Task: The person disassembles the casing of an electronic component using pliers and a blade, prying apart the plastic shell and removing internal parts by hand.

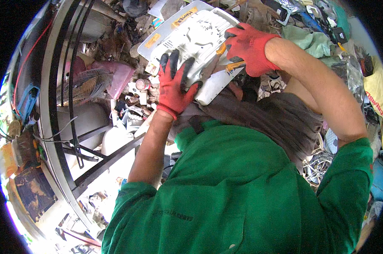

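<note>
A white moulded plastic housing (195, 36) with ribs and slots lies tilted across my lap. My left hand (174, 86), in a red glove with dark fingertips, rests on its near left side with fingers spread. At its right edge my right hand (252, 48), gloved the same way, is curled round a tool with yellow-orange handles (235, 66). The tool looks like pliers; its brownish metal end lies against the housing, and the glove hides part of the handles. Beneath is a pale grey panel (145, 50) with orange tape pieces; a white flap (210, 89) sticks out toward me.
Mixed scrap covers the ground all around. On the left stand a metal frame (52, 106) and a wire fan guard (87, 86). A pink plastic piece (119, 78) lies near them. Pale green cloth (310, 40), a yellow sack (376, 86) and coiled cables (318, 167) are on the right.
</note>
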A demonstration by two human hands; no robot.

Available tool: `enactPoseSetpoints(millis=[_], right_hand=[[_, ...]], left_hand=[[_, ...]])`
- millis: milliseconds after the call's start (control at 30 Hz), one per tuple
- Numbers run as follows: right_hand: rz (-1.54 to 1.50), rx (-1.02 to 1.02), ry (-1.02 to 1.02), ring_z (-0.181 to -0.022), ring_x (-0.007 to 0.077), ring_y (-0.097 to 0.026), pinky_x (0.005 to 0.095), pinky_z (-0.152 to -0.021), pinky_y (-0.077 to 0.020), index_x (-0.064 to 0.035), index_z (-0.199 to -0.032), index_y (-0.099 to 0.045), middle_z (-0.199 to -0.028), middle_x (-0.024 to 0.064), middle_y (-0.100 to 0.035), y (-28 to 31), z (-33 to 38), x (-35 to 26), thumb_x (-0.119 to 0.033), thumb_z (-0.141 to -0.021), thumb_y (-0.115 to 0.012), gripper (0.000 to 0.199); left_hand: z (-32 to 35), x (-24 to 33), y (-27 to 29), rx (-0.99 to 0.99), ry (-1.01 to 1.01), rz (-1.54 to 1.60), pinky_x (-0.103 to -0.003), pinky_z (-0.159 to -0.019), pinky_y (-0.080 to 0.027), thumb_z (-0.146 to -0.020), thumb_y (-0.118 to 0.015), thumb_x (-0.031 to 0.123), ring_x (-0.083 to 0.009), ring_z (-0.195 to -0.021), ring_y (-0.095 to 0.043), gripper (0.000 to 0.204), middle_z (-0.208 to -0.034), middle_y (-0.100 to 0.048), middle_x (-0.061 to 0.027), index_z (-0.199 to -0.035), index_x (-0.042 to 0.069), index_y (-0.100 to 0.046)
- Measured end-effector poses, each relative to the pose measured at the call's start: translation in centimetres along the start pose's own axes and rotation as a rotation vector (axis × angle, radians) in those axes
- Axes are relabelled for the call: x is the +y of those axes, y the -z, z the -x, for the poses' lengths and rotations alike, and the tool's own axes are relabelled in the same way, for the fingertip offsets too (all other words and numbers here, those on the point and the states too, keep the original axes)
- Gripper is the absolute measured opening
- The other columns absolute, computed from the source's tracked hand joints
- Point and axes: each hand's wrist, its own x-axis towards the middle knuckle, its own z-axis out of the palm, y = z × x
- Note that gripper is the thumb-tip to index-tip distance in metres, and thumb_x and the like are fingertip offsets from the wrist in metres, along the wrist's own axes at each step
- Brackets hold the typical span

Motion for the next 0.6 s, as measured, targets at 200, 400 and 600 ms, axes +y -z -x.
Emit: enactPoseSetpoints(millis=[200, 400, 600], right_hand=[[-0.217, 0.254, -0.060, -0.139, 0.0391, -0.035, 0.0527, -0.117, -0.0264, -0.0081, -0.123, -0.064, -0.135, 0.0196, -0.054, -2.9, 4.0, -1.1, -0.022, -0.062, -0.071, 0.064], [-0.987, 0.342, -0.075, -0.130, 0.0335, -0.049, 0.0450, -0.115, -0.0303, -0.0046, -0.128, -0.059, -0.132, 0.0182, -0.059, -9.7, 10.5, -3.4, -0.030, -0.074, -0.071, 0.061], [-1.588, 0.213, 0.086, -0.124, 0.0216, -0.053, 0.0365, -0.108, -0.0380, -0.0001, -0.135, -0.054, -0.133, 0.0139, -0.061, -10.9, 11.6, -4.7, -0.038, -0.080, -0.075, 0.070]], left_hand=[[0.0, 0.8, 0.6, -0.049, -0.008, -0.098, -0.063, -0.114, -0.020, -0.078, -0.074, 0.030, -0.0523, -0.139, -0.027, 0.048, -0.148, -0.037, -0.0231, -0.125, 0.023, -0.066], [-2.1, 1.0, 1.9, -0.241, -0.217, -0.205, -0.058, -0.113, -0.028, -0.080, -0.070, 0.024, -0.0394, -0.131, -0.046, 0.029, -0.135, -0.054, -0.0107, -0.109, 0.024, -0.071], [-5.0, 1.1, 3.1, -0.377, -0.335, -0.263, -0.047, -0.109, -0.037, -0.081, -0.065, 0.022, -0.0329, -0.125, -0.051, 0.023, -0.129, -0.057, -0.0108, -0.103, 0.023, -0.071]])
